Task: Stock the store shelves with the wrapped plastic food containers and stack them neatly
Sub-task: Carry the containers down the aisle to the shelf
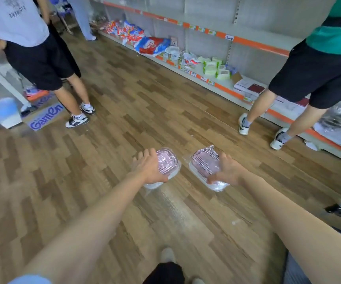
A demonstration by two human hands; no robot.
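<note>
Your left fingers (145, 155) curl over the outer side of one wrapped container (166, 168), thumb hooked under its near edge; your right fingers (224, 160) clamp a second container (203, 168) the same way. Both packs hang above the wood floor (124, 111), just apart, well short of the shelf (225, 87). Keep each pack level and the slick wrap pinched firmly, likely carrying them to a bare stretch of shelf and setting one squarely on the other. Two people stand in the aisle, one at the shelf's edge, so pick your gap carefully.
</note>
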